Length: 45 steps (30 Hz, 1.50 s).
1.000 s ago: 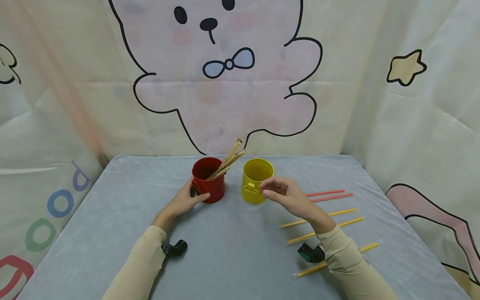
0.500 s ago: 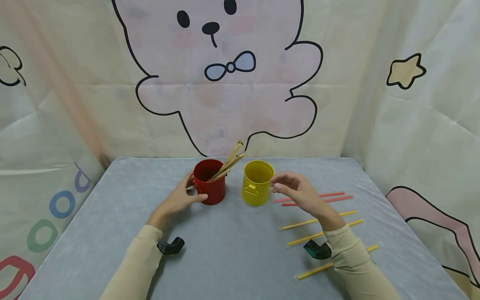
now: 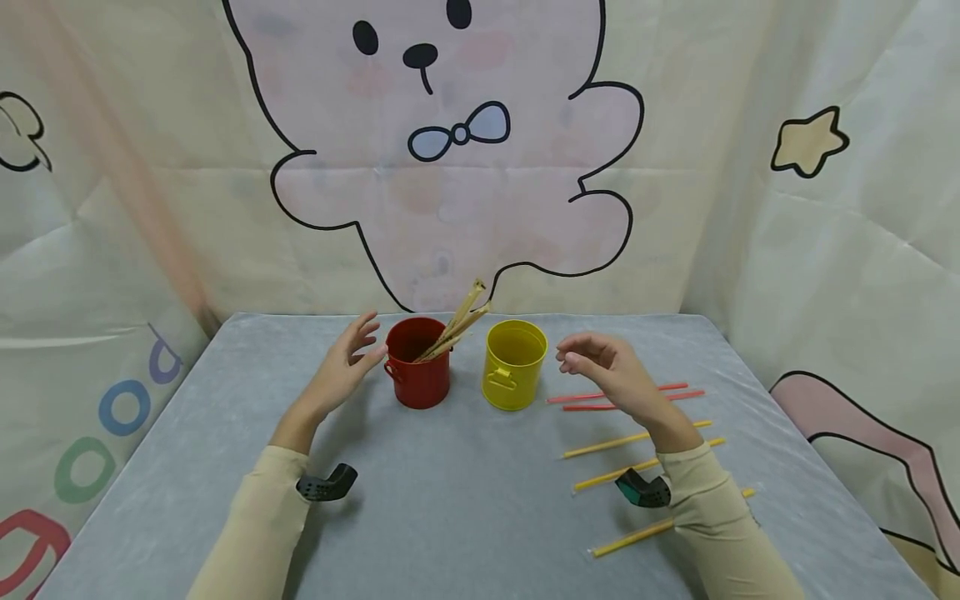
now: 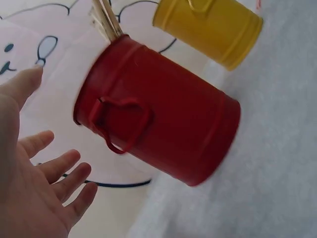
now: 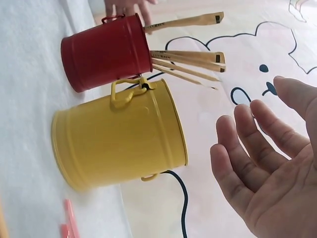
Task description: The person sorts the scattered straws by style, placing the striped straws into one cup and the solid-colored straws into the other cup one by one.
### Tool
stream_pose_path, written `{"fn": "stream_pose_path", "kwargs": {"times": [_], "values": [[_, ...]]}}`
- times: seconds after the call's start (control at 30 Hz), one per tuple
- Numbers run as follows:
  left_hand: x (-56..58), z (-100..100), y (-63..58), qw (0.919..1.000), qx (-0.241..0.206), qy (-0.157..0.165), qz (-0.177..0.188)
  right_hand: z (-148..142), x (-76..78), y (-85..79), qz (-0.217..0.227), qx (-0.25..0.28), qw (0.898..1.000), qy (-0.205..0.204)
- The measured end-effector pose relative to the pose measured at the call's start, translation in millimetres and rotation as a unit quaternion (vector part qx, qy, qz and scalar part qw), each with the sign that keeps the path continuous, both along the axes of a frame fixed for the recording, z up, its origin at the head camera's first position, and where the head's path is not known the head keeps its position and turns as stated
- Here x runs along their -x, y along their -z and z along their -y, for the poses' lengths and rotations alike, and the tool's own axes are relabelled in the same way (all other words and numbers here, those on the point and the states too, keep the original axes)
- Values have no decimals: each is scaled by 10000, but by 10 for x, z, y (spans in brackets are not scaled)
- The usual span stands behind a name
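Nearest were two pale cream sleeves (image 3: 251,529), each with one black, bent wrist device (image 3: 327,483), above a table spread with grey-blue cloth (image 3: 450,508). Three thin yellow straws (image 3: 633,538) lay apart from one another on the person's right, partly hidden by the right forearm. Beyond them, two thin pinkish-red straws (image 3: 582,397) lay side by side, also crossed by that arm.

Two bare hands came next, both empty. The left hand (image 3: 336,373) had its fingers apart and relaxed, just beside a round red metal bucket (image 3: 423,383). The right hand (image 3: 613,373) had loosely bent fingers and its thumb apart from them, near a round yellow metal bucket (image 3: 528,379) without touching it.

Both buckets stood upright towards the table's far edge, red to the left of yellow, with a gap between. Several slim tan wooden sticks (image 3: 468,312), at least four, leaned in the red one towards the yellow. Behind hung a pale backdrop (image 3: 675,50) printed with one outlined bear (image 3: 480,200), wearing one blue bow tie, and one tan star (image 3: 810,142).
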<state>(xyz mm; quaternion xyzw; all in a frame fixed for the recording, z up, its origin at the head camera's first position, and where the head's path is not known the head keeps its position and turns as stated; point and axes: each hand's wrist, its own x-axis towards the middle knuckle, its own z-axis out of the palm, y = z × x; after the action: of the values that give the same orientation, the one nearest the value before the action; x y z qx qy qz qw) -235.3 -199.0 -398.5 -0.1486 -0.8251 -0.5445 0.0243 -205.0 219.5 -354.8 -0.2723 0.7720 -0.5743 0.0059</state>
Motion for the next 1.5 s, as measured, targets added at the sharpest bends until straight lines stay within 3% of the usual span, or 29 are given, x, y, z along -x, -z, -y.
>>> {"fn": "stream_pose_path", "kwargs": {"times": [0.43, 0.83, 1.23, 1.5], "values": [[-169, -129, -315, 9957, -64, -286, -878, -180, 68, -16, -37, -128, 9994, 331], [-388, -369, -533, 9899, 48, 16, -1419, -366, 138, -7, 150, -720, 9967, 342], [-570, -673, -572, 9893, 158, 561, -1337, -521, 251, 99, 551, -1128, 9909, 479], [-597, -871, -460, 9855, 188, 894, -1432, -576, 293, 146, 698, -1156, 9899, 441]]}}
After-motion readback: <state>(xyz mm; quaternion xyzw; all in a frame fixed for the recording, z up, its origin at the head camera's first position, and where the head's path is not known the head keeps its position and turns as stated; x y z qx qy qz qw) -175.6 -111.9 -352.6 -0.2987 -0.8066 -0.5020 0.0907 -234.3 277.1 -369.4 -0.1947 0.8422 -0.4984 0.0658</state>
